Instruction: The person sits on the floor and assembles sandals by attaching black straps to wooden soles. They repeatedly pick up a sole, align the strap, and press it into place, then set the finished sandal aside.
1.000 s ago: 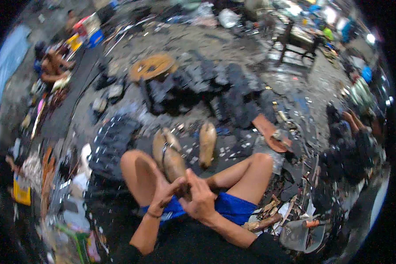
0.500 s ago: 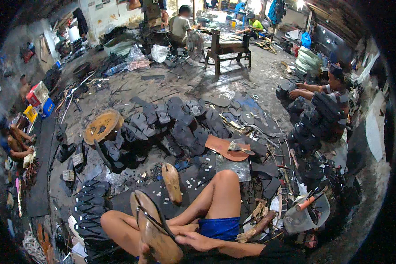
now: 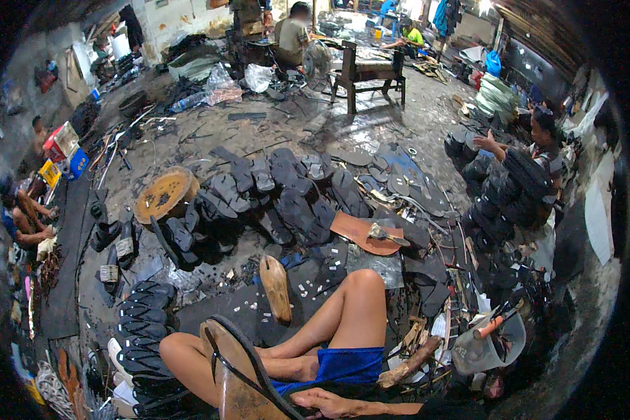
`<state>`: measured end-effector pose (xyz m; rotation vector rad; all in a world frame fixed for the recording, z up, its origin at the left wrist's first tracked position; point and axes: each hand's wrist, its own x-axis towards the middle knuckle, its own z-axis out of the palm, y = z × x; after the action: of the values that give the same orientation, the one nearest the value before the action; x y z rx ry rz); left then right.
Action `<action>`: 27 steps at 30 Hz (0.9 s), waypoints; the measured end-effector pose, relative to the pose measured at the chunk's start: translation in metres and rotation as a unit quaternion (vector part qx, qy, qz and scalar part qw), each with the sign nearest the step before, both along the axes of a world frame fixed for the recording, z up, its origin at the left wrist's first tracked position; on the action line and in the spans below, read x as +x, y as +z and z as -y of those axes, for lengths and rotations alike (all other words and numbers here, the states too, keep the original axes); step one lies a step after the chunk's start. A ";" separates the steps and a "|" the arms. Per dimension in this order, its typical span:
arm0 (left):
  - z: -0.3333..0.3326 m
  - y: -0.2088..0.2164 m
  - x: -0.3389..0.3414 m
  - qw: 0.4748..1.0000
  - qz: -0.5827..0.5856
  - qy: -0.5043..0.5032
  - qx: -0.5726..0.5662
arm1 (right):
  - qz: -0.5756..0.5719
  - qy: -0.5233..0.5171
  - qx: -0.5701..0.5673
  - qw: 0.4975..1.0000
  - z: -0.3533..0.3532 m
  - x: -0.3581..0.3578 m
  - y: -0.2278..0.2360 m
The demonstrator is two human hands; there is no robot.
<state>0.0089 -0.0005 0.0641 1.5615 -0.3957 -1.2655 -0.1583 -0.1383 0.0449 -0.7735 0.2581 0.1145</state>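
The sandal (image 3: 241, 378) at the lower edge was tan-brown with a black strap. The shorts (image 3: 343, 364) were bright blue. The wooden shoe form (image 3: 276, 287) on the floor was pale tan. The heaped soles (image 3: 287, 196) were black. The round wooden block (image 3: 165, 196) was orange-brown. The flat leather piece (image 3: 360, 234) was reddish brown. The floor (image 3: 399, 119) was dark grey.

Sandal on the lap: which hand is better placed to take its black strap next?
Probably right. The right hand lies beside the tan sandal, by its black strap, forearm coming in from the lower right. The left hand is not in view.
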 end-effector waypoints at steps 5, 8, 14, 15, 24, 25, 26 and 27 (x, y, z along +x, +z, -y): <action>0.003 0.002 -0.001 1.000 0.006 -0.001 -0.002 | 0.041 0.040 -0.033 0.998 0.012 0.020 0.003; -0.001 0.007 0.007 1.000 0.005 -0.005 -0.020 | 0.063 0.070 -0.097 0.991 0.015 0.035 0.005; 0.007 0.044 0.005 0.963 0.233 0.010 0.135 | 0.163 -0.027 -0.115 0.980 0.032 0.055 0.008; 0.029 0.068 -0.017 0.875 0.467 0.028 0.123 | 0.121 0.009 -0.147 0.982 0.032 0.049 0.011; 0.022 0.053 -0.002 0.975 0.184 -0.075 0.101 | 0.000 -0.004 -0.028 1.000 0.023 0.015 0.006; 0.019 0.040 -0.006 0.974 0.170 -0.103 0.111 | -0.009 -0.010 -0.019 1.000 0.024 0.009 0.006; 0.012 0.029 -0.013 0.974 0.148 -0.132 0.113 | -0.027 -0.016 -0.011 0.999 0.022 0.004 0.008; 0.005 0.019 -0.029 0.971 0.218 -0.083 0.048 | -0.035 -0.021 0.000 0.999 0.019 -0.001 0.005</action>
<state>-0.0203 -0.0050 0.0827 1.9251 -0.7680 -1.0699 -0.1598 -0.1573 0.0504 -0.7655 0.3409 0.1024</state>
